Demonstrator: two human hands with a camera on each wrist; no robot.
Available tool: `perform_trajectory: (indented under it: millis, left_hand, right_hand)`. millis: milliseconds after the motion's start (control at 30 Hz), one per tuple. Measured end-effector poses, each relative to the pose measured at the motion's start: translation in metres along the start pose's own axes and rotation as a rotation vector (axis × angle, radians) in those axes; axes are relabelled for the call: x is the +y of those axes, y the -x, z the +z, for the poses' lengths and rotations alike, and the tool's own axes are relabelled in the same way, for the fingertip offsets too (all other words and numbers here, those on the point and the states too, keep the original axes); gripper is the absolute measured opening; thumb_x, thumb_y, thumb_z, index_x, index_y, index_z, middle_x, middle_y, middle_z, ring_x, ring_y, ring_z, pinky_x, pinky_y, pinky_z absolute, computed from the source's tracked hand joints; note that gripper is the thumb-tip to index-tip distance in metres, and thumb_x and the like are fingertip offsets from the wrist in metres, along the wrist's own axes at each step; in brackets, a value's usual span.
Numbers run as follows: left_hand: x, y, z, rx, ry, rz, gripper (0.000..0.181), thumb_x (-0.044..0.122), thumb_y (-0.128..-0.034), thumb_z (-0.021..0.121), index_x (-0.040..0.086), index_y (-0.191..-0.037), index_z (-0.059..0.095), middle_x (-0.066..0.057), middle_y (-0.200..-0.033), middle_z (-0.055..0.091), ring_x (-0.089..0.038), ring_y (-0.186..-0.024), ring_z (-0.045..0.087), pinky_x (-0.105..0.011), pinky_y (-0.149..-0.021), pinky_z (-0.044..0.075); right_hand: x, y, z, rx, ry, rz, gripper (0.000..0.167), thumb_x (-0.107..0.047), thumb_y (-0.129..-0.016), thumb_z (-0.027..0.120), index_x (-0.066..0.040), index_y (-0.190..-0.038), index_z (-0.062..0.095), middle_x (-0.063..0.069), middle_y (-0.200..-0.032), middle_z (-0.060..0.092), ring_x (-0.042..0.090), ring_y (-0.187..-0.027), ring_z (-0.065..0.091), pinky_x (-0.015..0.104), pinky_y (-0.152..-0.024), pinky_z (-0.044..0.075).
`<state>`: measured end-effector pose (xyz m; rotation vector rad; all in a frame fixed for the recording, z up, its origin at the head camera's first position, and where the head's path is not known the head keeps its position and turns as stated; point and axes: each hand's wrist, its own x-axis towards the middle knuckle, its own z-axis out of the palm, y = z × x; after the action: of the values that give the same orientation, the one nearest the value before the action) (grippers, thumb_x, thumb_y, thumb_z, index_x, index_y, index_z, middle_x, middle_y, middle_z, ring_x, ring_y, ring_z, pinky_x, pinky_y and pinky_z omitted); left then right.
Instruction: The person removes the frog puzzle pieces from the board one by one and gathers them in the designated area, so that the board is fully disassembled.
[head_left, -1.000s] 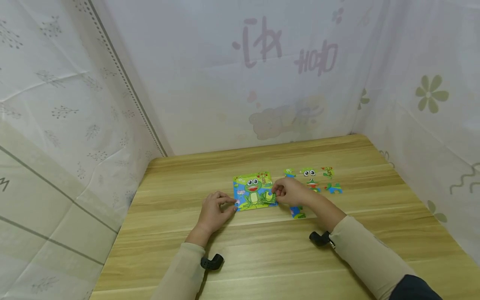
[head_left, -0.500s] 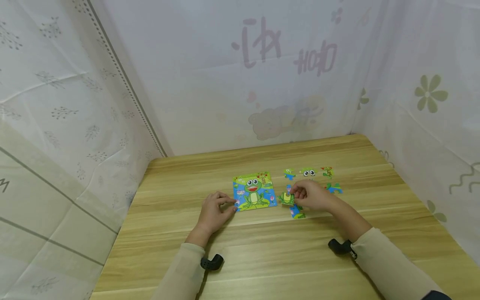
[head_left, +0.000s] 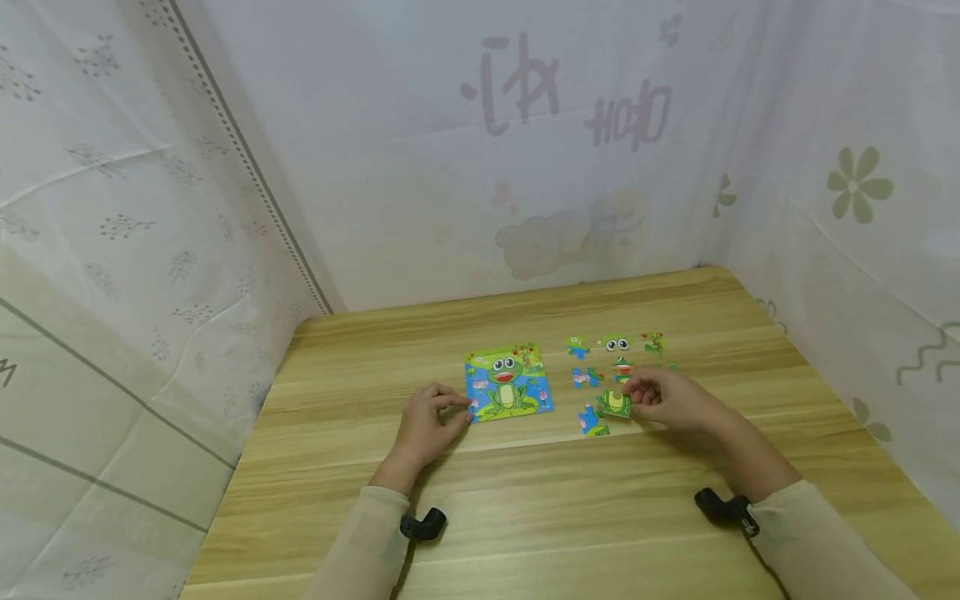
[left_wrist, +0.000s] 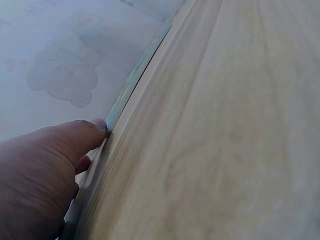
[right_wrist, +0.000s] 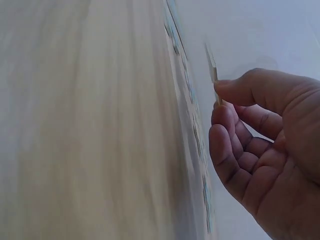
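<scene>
A square frog picture board (head_left: pixel 507 382) lies on the table, and my left hand (head_left: pixel 425 423) touches its left edge with the fingertips and thumb. In the left wrist view the thumb (left_wrist: pixel 85 137) meets the board's thin edge. Farther right, my right hand (head_left: pixel 675 400) pinches a jigsaw piece (head_left: pixel 615 404) printed with the frog's green and yellow belly. From the right wrist view, this piece (right_wrist: pixel 215 72) stands edge-on between thumb and fingers, raised above the table. Other loose pieces lie around it, including one with eyes (head_left: pixel 617 343) and one with a red mouth (head_left: pixel 622 367).
More jigsaw pieces sit in loose rows: a tree piece (head_left: pixel 654 342), a blue-green piece (head_left: pixel 577 346), a pink-and-blue piece (head_left: pixel 585 377) and a lower corner piece (head_left: pixel 592 422). Another is partly behind the right hand. Patterned curtains (head_left: pixel 420 167) surround the wooden table (head_left: pixel 525 517).
My right hand has carried the belly piece rightward, from over the board's lower right corner to among the loose pieces. The left hand has stayed at the board's edge.
</scene>
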<state>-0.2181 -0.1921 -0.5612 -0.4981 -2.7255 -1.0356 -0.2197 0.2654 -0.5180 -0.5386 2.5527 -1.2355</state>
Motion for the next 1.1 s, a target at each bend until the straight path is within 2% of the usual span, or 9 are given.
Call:
perform_trajectory:
  millis: [167,467,1100]
  left_hand:
    - [0.0,0.0,0.0,-0.004,-0.008,-0.006,0.017,0.028,-0.0918,0.085,0.022,-0.108,0.083,0.007,-0.113,0.066,-0.017,-0.1,0.054,-0.044,-0.093,0.04]
    - [-0.001,0.0,0.001,-0.004,-0.011,-0.01,0.018,0.029,-0.0914,0.085,0.023,-0.108,0.083,0.008,-0.113,0.066,-0.017,-0.098,0.053,-0.043,-0.093,0.04]
    - [0.0,0.0,0.001,0.023,-0.01,0.026,0.019,0.026,-0.0886,0.088,0.022,-0.106,0.084,0.005,-0.112,0.067,-0.016,-0.094,0.053,-0.042,-0.087,0.04]
  right_hand:
    - [0.008,0.012,-0.007,-0.013,0.009,0.051,0.018,-0.005,-0.095,0.076,-0.006,-0.112,0.069,0.006,-0.097,0.062,0.024,-0.089,0.058,0.026,-0.073,0.053]
    - [0.013,0.023,-0.011,-0.014,-0.005,0.05,0.018,-0.002,-0.092,0.075,-0.004,-0.109,0.07,0.006,-0.094,0.063,0.021,-0.085,0.058,0.026,-0.071,0.053]
    - [0.016,0.024,-0.007,0.006,0.02,0.015,0.019,0.002,-0.092,0.074,-0.004,-0.11,0.074,0.005,-0.095,0.065,0.021,-0.086,0.059,0.025,-0.071,0.053]
